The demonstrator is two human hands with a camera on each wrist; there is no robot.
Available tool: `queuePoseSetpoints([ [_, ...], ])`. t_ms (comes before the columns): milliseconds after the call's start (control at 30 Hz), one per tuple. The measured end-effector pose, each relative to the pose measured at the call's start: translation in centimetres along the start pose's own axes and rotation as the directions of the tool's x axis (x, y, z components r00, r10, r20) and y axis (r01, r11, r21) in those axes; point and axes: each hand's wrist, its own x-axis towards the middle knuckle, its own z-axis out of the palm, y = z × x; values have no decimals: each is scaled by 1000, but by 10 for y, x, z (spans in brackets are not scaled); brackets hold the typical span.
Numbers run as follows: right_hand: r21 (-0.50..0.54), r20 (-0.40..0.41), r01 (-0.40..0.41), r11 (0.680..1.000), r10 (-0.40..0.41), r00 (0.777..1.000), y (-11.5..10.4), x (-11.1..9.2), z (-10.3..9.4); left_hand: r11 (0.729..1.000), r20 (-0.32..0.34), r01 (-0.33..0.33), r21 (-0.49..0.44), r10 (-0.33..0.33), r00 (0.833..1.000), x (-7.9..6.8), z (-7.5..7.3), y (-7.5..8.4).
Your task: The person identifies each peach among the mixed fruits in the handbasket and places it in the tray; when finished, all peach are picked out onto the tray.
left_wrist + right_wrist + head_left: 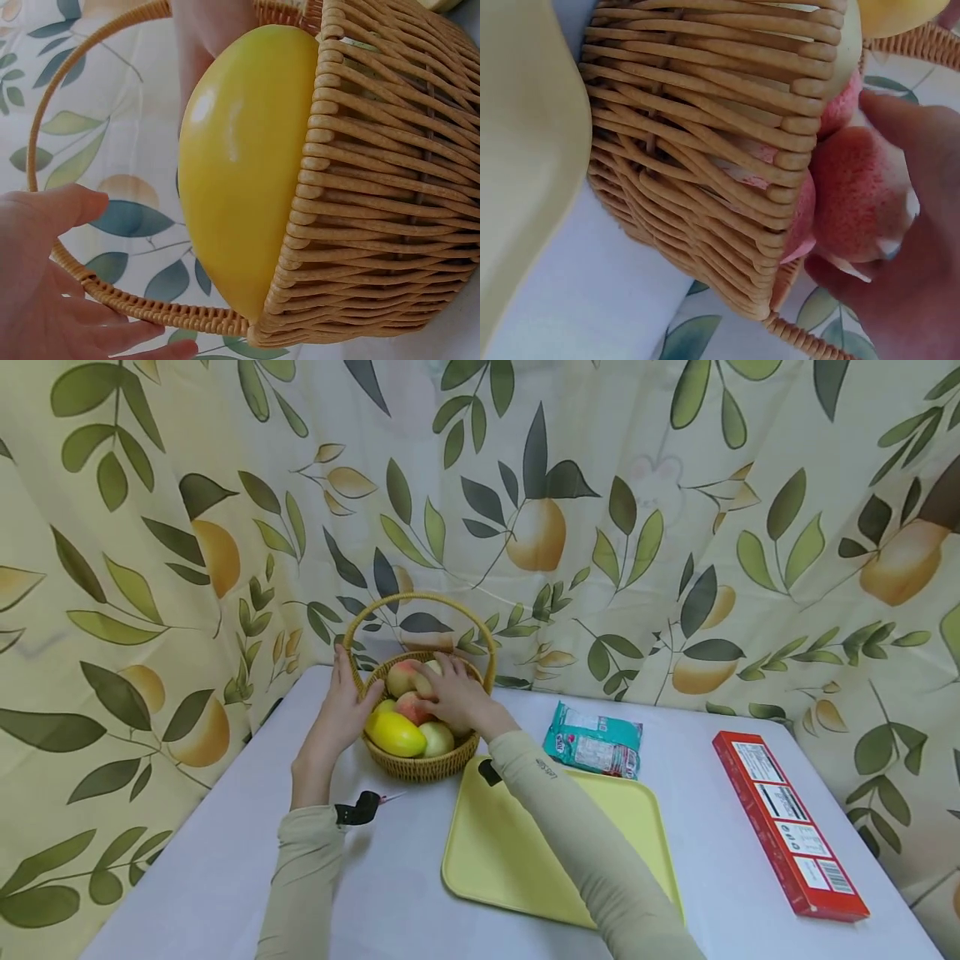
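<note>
A wicker basket (420, 768) with a tall handle (420, 597) holds several fruits. A yellow mango (395, 734) lies at its front, bulging over the rim in the left wrist view. Beside the mango is a pale round fruit (437, 739), with peaches (402, 678) behind. My left hand (341, 714) is at the basket's left side by the handle's base, fingers spread and thumb apart. My right hand (457, 693) reaches over the basket; the right wrist view shows its thumb and fingers round a red-and-white peach (859, 195). Some fingertips are hidden behind that peach.
A yellow tray (517, 852) lies right of the basket, under my right forearm. Behind the tray is a teal packet (592, 739). A long red box (787, 827) lies at the table's right. A leaf-patterned curtain (540, 527) hangs behind the white table (397, 877).
</note>
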Motion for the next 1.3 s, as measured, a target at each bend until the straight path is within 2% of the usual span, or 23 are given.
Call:
queuePoseSetpoints([
  [100, 11, -26, 4, 1000, -4, 1000, 2, -3, 0, 1000, 1, 14, 10, -14, 1000, 0, 4, 1],
  [267, -44, -54, 12, 999, -14, 998, 5, -11, 2, 1000, 8, 22, 21, -22, 1000, 2, 12, 0],
  [367, -88, -62, 51, 995, -57, 996, 8, -18, 5, 999, 12, 14, 44, -15, 1000, 2, 13, 0],
  [467, -76, -71, 86, 993, -91, 993, 10, -32, 3, 997, 8, 8, 74, -9, 1000, 1, 11, 3],
  [533, -56, -82, 80, 995, -84, 993, 12, -46, 0, 995, 11, 7, 95, -8, 1000, 2, 9, 6],
  [733, 44, -131, -5, 999, 10, 991, 21, -90, -8, 987, 9, -19, 162, 18, 1000, 9, -3, 15],
  [867, 137, -149, -15, 990, 36, 988, 23, -115, -8, 981, -3, -7, 192, 7, 1000, 10, -6, 13],
  [1033, 242, -149, -62, 968, 100, 984, 32, -146, -2, 981, 4, 10, 193, -11, 1000, 4, -4, 9],
  [1200, 300, -204, -19, 954, 83, 976, 43, -159, -8, 983, -23, 10, 182, -6, 1000, -3, -3, 4],
  [1300, 303, -194, -19, 953, 82, 978, 49, -157, -18, 986, -41, 6, 167, 1, 999, -5, -6, 1],
])
